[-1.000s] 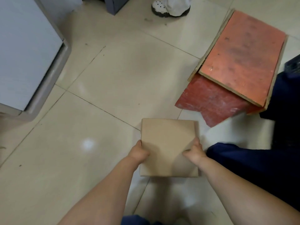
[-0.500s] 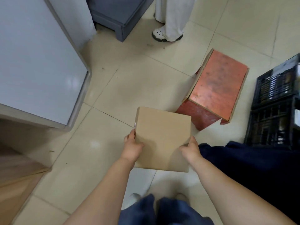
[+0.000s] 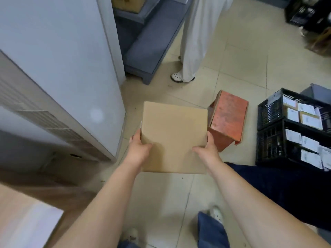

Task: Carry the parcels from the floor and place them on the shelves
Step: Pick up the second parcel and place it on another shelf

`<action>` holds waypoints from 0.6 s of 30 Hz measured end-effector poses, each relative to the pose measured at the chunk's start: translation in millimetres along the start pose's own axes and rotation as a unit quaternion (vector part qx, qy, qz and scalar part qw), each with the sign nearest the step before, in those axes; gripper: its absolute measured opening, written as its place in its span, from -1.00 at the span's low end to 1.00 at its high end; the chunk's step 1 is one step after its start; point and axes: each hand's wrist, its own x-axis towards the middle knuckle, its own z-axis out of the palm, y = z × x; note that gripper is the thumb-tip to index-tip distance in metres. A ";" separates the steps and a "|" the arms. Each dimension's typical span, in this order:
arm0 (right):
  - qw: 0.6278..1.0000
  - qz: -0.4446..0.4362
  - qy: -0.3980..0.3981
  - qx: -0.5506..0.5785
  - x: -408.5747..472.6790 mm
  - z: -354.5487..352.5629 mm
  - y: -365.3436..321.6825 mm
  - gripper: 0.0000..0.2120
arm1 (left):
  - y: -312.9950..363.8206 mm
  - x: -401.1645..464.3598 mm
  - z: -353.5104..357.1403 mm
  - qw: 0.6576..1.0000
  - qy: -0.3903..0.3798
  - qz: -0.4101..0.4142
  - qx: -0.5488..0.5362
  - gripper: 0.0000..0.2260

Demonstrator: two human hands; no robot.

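A plain brown cardboard parcel [image 3: 174, 133] is held flat in the air in front of me, well above the tiled floor. My left hand [image 3: 138, 147] grips its left edge and my right hand [image 3: 207, 149] grips its right edge, thumbs on top. A grey shelf unit [image 3: 150, 42] stands at the back centre, with a cardboard box on an upper level.
A tall white cabinet [image 3: 59, 59] stands close on the left. A red wooden stool [image 3: 227, 119] sits just right of the parcel. Black crates [image 3: 272, 133] holding several labelled parcels are at the right. Another person in white trousers [image 3: 195, 42] stands by the shelves.
I have risen from the floor with the parcel; it is lifted higher and the view now takes in the cabinet, shelves and crates.
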 end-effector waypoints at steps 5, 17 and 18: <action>0.998 -0.032 0.017 0.044 -82.7 24.5 -48.6 -0.19 | 37.0 -50.6 -85.9 0.999 -0.025 0.019 -0.012 -0.43; 0.988 -0.108 0.000 0.108 -192.0 -15.2 -105.8 -0.31 | 93.5 -161.5 -154.7 0.997 -0.009 0.056 -0.055 -0.48; 0.987 -0.110 -0.003 0.117 -196.5 -22.6 -109.8 -0.30 | 97.7 -168.4 -154.1 0.996 -0.010 0.064 -0.056 -0.48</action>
